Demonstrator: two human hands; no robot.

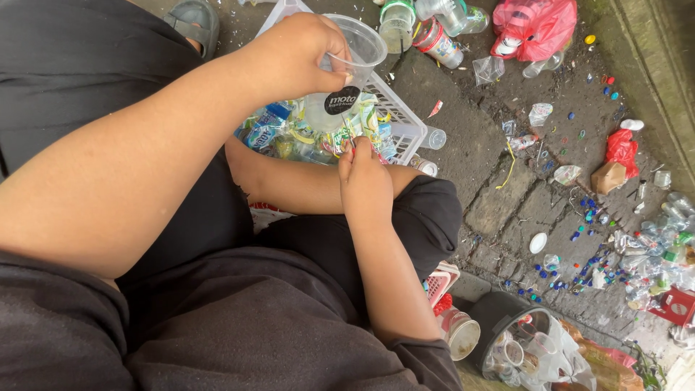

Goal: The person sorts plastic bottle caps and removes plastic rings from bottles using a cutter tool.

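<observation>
Up near the top of the view, a clear plastic cup [340, 72] with a black round label on its side is held above a white plastic basket [402, 108]. The person's left hand [293, 54] is clamped on the cup's rim, thumb and fingers pinching the edge, with the cup's mouth tilted away from the camera. Just below it, the right hand [362, 177] has its fingertips pinched together at the cup's lower part; what exactly they grip is too small to tell, though it looks like a thin strip or the cup's base.

The basket beneath is filled with crumpled colourful drink labels and wrappers [311, 134]. A small clear bottle [431, 137] lies against the basket's right side. The person sits in dark clothing, knees bent, a grey sandal [192, 22] showing at the top.

Beyond the basket, more plastic cups and bottles [434, 29] lie on the stone paving [499, 203], next to a red plastic bag [536, 25]. Blue bottle caps [590, 210] are scattered across the paving, and a heap of clear bottles [662, 246] lies at the right edge. At the bottom, a black bucket [499, 318] lined with a clear bag holds used cups, with a red basket [438, 286] near the person's right elbow.
</observation>
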